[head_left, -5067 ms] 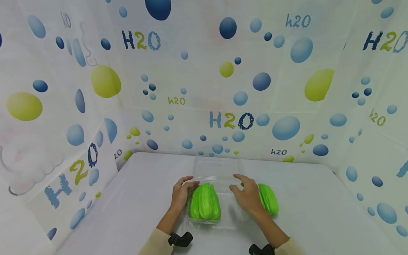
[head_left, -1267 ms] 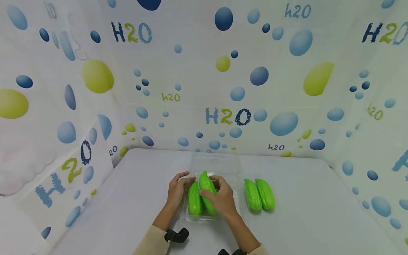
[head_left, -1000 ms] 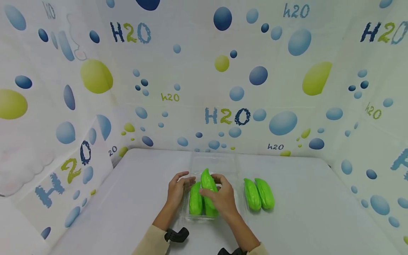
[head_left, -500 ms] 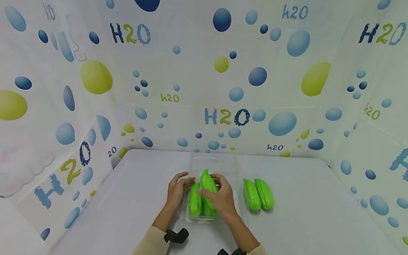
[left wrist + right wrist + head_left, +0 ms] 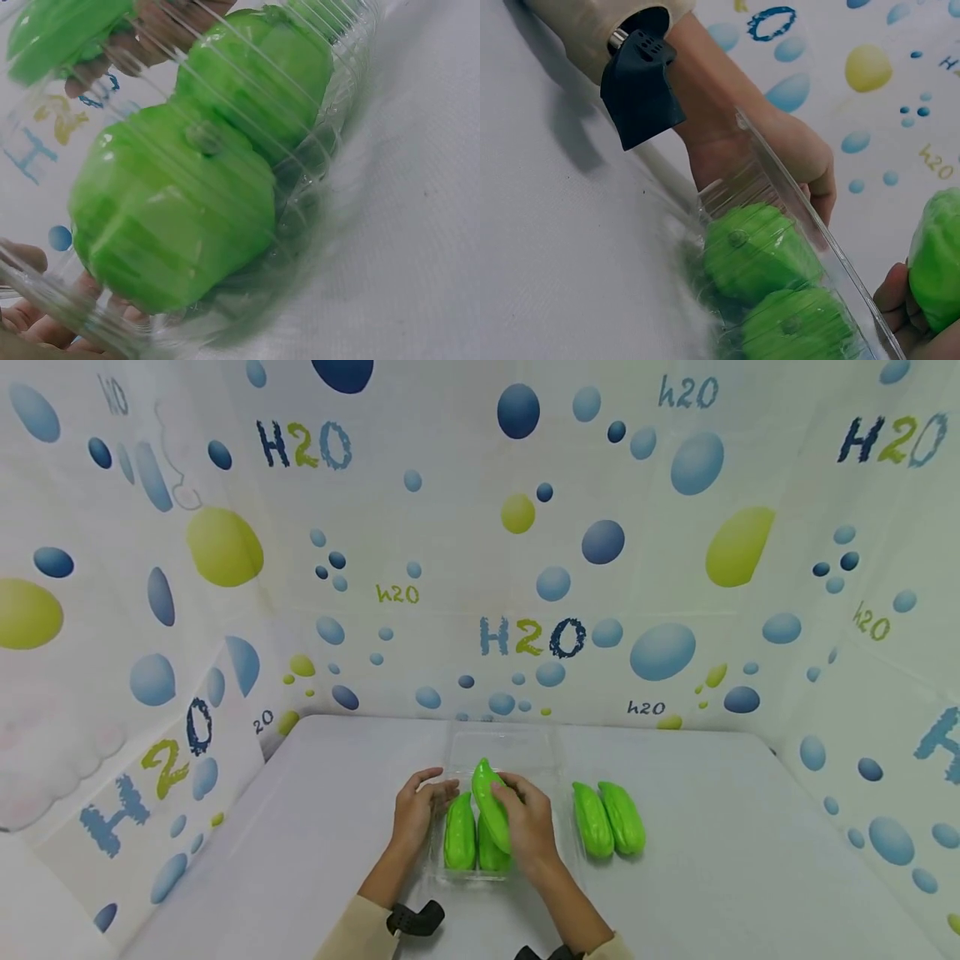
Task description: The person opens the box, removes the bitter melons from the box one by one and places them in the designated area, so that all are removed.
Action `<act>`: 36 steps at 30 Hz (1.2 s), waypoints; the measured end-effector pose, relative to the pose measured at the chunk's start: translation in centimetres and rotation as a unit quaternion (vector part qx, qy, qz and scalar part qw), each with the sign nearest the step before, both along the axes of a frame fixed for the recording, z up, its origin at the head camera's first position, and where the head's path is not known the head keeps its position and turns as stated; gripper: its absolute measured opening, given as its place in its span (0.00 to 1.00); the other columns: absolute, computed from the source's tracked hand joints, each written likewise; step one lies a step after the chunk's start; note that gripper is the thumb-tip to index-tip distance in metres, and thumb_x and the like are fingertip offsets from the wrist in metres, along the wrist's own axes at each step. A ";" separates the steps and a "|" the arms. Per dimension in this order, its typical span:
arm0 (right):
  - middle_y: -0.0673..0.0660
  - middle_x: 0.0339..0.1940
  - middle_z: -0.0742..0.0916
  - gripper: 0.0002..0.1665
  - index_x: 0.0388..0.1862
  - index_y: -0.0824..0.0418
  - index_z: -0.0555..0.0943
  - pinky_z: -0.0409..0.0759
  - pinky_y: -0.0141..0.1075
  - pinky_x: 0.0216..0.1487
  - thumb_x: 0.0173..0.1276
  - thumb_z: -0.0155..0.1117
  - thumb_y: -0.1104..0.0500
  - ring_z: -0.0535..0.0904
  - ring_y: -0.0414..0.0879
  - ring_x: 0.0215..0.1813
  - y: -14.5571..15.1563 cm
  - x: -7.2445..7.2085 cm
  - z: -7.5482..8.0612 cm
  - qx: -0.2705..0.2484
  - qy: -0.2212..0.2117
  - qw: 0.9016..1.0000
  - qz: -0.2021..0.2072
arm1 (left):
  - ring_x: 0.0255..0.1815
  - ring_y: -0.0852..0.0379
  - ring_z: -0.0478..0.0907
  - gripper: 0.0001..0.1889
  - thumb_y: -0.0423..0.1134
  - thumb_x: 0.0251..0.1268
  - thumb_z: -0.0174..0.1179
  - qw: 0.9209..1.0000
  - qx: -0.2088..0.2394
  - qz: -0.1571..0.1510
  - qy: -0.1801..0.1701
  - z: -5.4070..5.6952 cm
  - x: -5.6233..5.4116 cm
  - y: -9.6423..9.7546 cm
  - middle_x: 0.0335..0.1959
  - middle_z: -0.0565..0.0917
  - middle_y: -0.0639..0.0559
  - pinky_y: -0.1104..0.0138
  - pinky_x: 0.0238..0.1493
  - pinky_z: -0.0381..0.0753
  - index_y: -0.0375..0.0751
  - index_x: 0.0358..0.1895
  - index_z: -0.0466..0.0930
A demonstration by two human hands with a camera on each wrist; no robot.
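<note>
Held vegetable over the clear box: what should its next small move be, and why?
Probably the right hand should gently lower the held vegetable onto the two vegetables in the box. It is tilted above them, they lie side by side as a base, the lid is open, and the left hand is at the box's left side, seemingly well placed to steady it.

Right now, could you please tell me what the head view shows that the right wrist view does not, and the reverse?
Only the head view: two green vegetables on the table, lying to the right of the clear container.

Only the right wrist view: small round nubs on the ends of the vegetables inside, seen through the clear wall.

Both: two vegetables in the container, the right hand holding another green vegetable, the left hand beside the container, and the spotted backdrop.
</note>
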State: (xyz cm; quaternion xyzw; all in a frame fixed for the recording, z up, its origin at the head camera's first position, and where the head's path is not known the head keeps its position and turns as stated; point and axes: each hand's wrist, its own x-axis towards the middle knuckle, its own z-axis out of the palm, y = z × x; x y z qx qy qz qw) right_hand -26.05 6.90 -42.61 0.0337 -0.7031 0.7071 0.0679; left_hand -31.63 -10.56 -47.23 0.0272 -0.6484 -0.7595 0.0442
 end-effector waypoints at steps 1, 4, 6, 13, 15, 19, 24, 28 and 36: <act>0.60 0.45 0.87 0.24 0.62 0.69 0.80 0.83 0.35 0.39 0.77 0.56 0.53 0.82 0.46 0.39 0.1 0.0 0.0 -0.008 -0.003 1.000 -0.003 | 0.55 0.39 0.84 0.21 0.31 0.74 0.47 1.000 0.001 0.001 0.001 0.0 0.0 0.0 0.54 0.85 0.33 0.59 0.55 0.84 0.28 0.67 0.68; 0.59 0.39 0.87 0.25 0.60 0.72 0.81 0.83 0.34 0.34 0.75 0.53 0.55 0.81 0.43 0.34 0.4 0.1 0.2 -0.025 -0.010 1.000 -0.011 | 0.55 0.39 0.84 0.21 0.31 0.75 0.47 1.000 0.002 -0.002 0.005 -0.1 0.0 0.0 0.53 0.85 0.32 0.58 0.55 0.84 0.27 0.67 0.68; 0.58 0.36 0.86 0.25 0.59 0.73 0.81 0.82 0.33 0.33 0.74 0.53 0.56 0.80 0.43 0.32 0.5 0.1 0.3 -0.038 -0.012 0.999 -0.012 | 0.55 0.39 0.84 0.21 0.31 0.75 0.47 1.000 -0.002 -0.004 0.008 -0.1 0.0 0.0 0.53 0.85 0.32 0.57 0.55 0.84 0.27 0.67 0.68; 0.57 0.37 0.84 0.24 0.60 0.73 0.79 0.82 0.33 0.33 0.74 0.53 0.57 0.79 0.44 0.33 0.8 0.0 0.5 -0.059 -0.014 0.998 0.008 | 0.56 0.38 0.84 0.21 0.31 0.76 0.46 1.000 -0.007 -0.003 0.009 -0.1 0.1 0.0 0.54 0.85 0.32 0.57 0.56 0.84 0.27 0.67 0.68; 0.59 0.38 0.83 0.24 0.62 0.72 0.77 0.83 0.35 0.32 0.75 0.52 0.57 0.80 0.45 0.33 0.9 -0.1 0.5 -0.069 -0.018 0.997 0.027 | 0.56 0.38 0.83 0.21 0.31 0.76 0.46 1.000 -0.002 -0.003 0.005 -0.1 0.0 0.0 0.54 0.85 0.32 0.58 0.56 0.84 0.27 0.67 0.68; 0.63 0.41 0.82 0.25 0.65 0.69 0.73 0.84 0.37 0.26 0.77 0.52 0.54 0.82 0.49 0.33 1.2 -0.1 0.7 -0.090 -0.029 0.994 0.059 | 0.57 0.36 0.83 0.21 0.30 0.75 0.45 1.000 0.007 -0.006 0.002 -0.2 -0.1 0.0 0.54 0.84 0.31 0.57 0.56 0.84 0.27 0.67 0.67; 0.62 0.40 0.82 0.25 0.65 0.67 0.73 0.81 0.37 0.21 0.77 0.52 0.53 0.80 0.48 0.30 1.6 0.0 0.7 -0.089 -0.025 0.994 0.051 | 0.56 0.37 0.83 0.21 0.30 0.75 0.46 1.000 0.013 -0.006 0.000 -0.3 0.0 -0.1 0.54 0.85 0.31 0.59 0.55 0.84 0.26 0.67 0.67; 0.61 0.38 0.82 0.23 0.63 0.68 0.74 0.79 0.36 0.19 0.76 0.51 0.56 0.79 0.47 0.28 2.0 0.0 0.6 -0.082 -0.016 0.996 0.030 | 0.54 0.41 0.85 0.21 0.30 0.74 0.47 1.000 0.005 -0.003 -0.002 -0.2 0.3 0.0 0.52 0.86 0.33 0.63 0.52 0.84 0.27 0.67 0.68; 0.59 0.39 0.83 0.22 0.63 0.67 0.77 0.76 0.34 0.15 0.74 0.57 0.60 0.75 0.43 0.25 2.9 -0.6 0.5 -0.051 0.021 0.998 -0.021 | 0.55 0.40 0.84 0.21 0.31 0.74 0.47 1.000 -0.004 -0.002 0.004 0.0 0.2 0.0 0.53 0.86 0.34 0.62 0.55 0.84 0.28 0.66 0.69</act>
